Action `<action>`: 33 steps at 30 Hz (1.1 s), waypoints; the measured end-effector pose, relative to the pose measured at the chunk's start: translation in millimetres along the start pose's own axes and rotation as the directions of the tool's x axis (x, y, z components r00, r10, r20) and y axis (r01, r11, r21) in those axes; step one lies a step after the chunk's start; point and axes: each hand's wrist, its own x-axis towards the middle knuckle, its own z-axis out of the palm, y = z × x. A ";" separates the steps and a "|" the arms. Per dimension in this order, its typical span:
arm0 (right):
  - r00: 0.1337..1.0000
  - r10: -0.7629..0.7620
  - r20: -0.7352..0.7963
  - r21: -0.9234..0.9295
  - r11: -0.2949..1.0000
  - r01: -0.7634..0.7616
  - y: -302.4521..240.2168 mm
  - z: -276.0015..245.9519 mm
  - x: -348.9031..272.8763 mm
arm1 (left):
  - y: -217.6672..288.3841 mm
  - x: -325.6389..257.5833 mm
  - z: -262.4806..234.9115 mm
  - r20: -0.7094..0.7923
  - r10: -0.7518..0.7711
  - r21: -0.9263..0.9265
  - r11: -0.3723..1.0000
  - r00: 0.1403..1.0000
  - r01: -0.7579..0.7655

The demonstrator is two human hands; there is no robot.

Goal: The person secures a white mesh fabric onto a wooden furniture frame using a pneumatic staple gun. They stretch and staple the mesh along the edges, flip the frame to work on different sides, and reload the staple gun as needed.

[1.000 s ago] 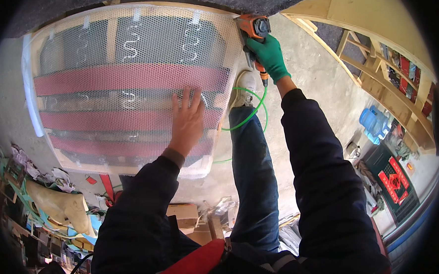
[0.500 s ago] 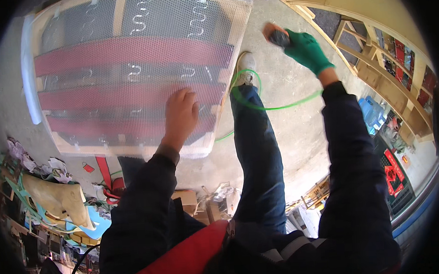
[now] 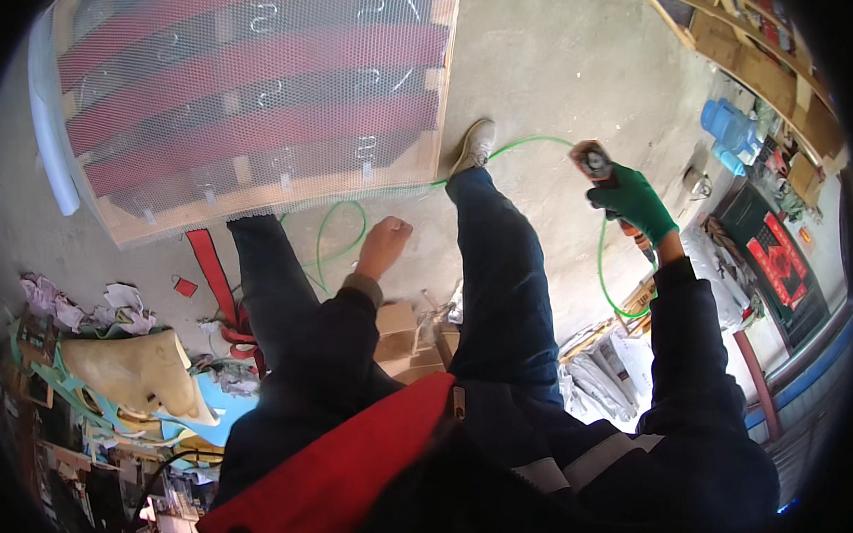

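Observation:
My right hand [image 3: 641, 203], in a green glove, is closed around an air staple gun [image 3: 592, 159], orange and black, at the end of a green air hose [image 3: 604, 267]. It is held over the floor to the right of my foot. My bare left hand [image 3: 385, 247] hovers above the floor between my legs, its fingers curled in, with nothing visible in them. Beyond it lies a wooden frame [image 3: 436, 136] with red webbing straps [image 3: 342, 121] and pale zigzag springs under a fine mesh sheet [image 3: 243, 83]. Neither hand touches the frame.
Foam pieces [image 3: 128, 374] and scraps are piled at the left, near a red strap [image 3: 217, 277]. Cardboard boxes [image 3: 401, 340] lie between my legs. Blue water jugs [image 3: 731, 135] and wooden frames [image 3: 743, 52] are at the right. The hose loops across the floor.
My left hand has come off the mesh, back toward me. My right hand has moved nearer and slightly right with the staple gun. The view has shifted, so the frame sits higher.

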 end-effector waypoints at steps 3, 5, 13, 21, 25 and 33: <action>0.971 -0.057 0.230 0.022 0.998 0.053 11.8 42.7 48.5 | -18.9 26.8 36.9 0.012 -0.253 -0.256 0.934 0.967 0.248; 0.941 0.031 0.336 0.071 0.996 -0.059 35.0 72.6 75.5 | -22.6 42.9 64.2 -0.023 -0.423 -0.478 0.801 0.906 0.362; 0.969 -0.118 0.216 0.021 0.993 0.116 112.1 143.2 126.2 | -13.6 92.7 109.8 -0.187 -0.271 -0.786 0.617 0.944 0.021; 0.914 -0.393 0.102 -0.110 0.908 0.403 122.0 161.7 144.8 | -7.2 70.1 113.2 -0.134 -0.213 -0.817 0.577 0.968 0.014; 0.911 -0.409 0.047 -0.074 0.908 0.412 115.9 165.7 151.0 | -1.3 58.9 100.9 -0.005 -0.085 -0.845 0.534 0.996 0.041; 0.936 -0.352 0.017 -0.097 0.931 0.352 119.0 165.9 161.0 | 10.8 25.9 80.7 0.174 0.031 -0.824 0.552 0.984 0.128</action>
